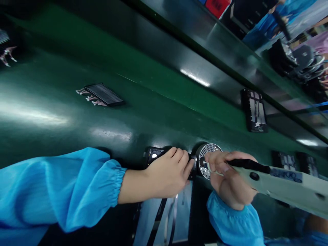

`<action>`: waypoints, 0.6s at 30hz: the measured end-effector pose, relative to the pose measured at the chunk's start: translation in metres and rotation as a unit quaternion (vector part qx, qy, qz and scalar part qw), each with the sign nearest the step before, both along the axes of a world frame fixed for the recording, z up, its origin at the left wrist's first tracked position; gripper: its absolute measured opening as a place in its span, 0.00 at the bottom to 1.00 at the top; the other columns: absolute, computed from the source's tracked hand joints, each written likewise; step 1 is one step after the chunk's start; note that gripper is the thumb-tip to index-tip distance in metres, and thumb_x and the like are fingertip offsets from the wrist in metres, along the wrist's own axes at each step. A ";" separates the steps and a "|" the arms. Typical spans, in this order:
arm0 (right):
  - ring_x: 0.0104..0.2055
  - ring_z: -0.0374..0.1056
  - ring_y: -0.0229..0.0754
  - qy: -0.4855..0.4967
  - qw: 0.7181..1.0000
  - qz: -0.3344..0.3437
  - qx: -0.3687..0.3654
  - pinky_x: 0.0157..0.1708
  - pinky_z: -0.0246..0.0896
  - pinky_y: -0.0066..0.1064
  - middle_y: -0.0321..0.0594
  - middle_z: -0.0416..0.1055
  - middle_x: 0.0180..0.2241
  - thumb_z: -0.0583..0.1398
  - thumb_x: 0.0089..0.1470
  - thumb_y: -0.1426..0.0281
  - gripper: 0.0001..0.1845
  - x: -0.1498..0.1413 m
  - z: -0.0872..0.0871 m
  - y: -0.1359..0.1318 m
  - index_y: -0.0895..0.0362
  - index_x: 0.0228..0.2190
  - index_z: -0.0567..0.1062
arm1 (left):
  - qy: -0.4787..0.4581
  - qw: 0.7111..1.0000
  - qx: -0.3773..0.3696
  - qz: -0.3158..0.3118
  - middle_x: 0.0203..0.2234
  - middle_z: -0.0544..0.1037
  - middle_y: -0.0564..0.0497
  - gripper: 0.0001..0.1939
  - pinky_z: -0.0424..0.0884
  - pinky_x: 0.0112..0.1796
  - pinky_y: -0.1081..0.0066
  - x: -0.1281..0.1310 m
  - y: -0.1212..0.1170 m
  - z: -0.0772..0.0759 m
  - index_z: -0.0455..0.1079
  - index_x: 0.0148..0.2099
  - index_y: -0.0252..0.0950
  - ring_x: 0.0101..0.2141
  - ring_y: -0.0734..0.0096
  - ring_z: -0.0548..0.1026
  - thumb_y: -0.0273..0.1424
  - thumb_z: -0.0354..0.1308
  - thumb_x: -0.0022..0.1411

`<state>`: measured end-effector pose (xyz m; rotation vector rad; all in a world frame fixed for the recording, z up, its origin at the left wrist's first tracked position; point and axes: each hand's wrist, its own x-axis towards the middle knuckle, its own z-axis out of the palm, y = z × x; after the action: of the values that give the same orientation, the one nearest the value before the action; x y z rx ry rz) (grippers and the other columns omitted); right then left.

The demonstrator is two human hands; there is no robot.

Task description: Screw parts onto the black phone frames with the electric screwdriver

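Because the head view is tilted hard, the glossy green tabletop (51, 85) runs diagonally across the frame. Two hands in view, both coming out of blue smock sleeves. Left hand (166, 174) enters from the left edge, fingers clenched around one small black housing (153, 153), which sticks out on both sides of the hand. Right hand (230, 181) comes up from the bottom, closed around one pale grey electric screwdriver (287, 184) with a black strip along its top. One round perforated metal disc (208, 160) with a dark rim sits just beside the left fingertips, touching the right hand. Screwdriver tip is at about the disc's centre, mostly hidden by the right fingers. Can't tell if the disc is joined to the housing.

On the tabletop: two black comb-like blocks with pinkish wires (102, 95) (second one (5, 51) at the far left edge), and three black rectangular frames, one (253, 111) higher up, two (294, 164) side by side right of the hands. Striped pale sheet (164, 218) below the hands. Dark shiny metal shelf (194, 78) along the top. Co-worker in a blue smock (269, 24) at top right, beside a red box (217, 7).
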<state>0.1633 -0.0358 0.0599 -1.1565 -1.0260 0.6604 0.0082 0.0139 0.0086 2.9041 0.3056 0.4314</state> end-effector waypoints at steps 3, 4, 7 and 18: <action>0.21 0.62 0.37 0.003 1.000 -0.014 -0.001 0.27 0.64 0.36 0.31 0.66 0.20 0.59 0.52 0.79 0.16 0.009 0.006 -0.009 0.54 0.42 0.76 | -0.013 1.000 0.004 0.005 0.47 0.77 0.30 0.27 0.69 0.45 0.53 -0.001 0.000 -0.001 0.69 0.59 0.23 0.47 0.43 0.75 0.40 0.47 0.72; 0.21 0.62 0.37 0.003 1.000 -0.022 -0.003 0.28 0.64 0.36 0.31 0.66 0.20 0.59 0.52 0.78 0.18 0.014 0.008 -0.014 0.54 0.44 0.76 | -0.018 1.000 0.006 0.008 0.47 0.77 0.30 0.27 0.69 0.44 0.53 -0.001 0.000 -0.002 0.69 0.59 0.23 0.47 0.43 0.76 0.40 0.47 0.72; 0.22 0.63 0.37 0.008 0.999 -0.050 -0.006 0.29 0.64 0.36 0.31 0.64 0.20 0.58 0.51 0.79 0.17 0.028 0.011 -0.034 0.54 0.43 0.76 | -0.025 1.000 0.010 0.011 0.47 0.77 0.29 0.26 0.70 0.44 0.53 -0.002 0.000 -0.002 0.70 0.58 0.23 0.47 0.44 0.76 0.40 0.47 0.72; 0.21 0.62 0.37 -0.001 0.993 -0.122 0.005 0.29 0.63 0.36 0.30 0.64 0.19 0.59 0.50 0.78 0.14 0.031 -0.012 -0.036 0.53 0.39 0.76 | -0.027 1.000 0.015 -0.001 0.47 0.77 0.28 0.26 0.72 0.46 0.51 0.000 0.003 -0.001 0.70 0.58 0.21 0.46 0.42 0.77 0.39 0.50 0.70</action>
<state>0.1947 -0.0719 0.0481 -1.2490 -0.8710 0.4595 0.0078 0.0172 0.0081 2.9155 0.2899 0.5165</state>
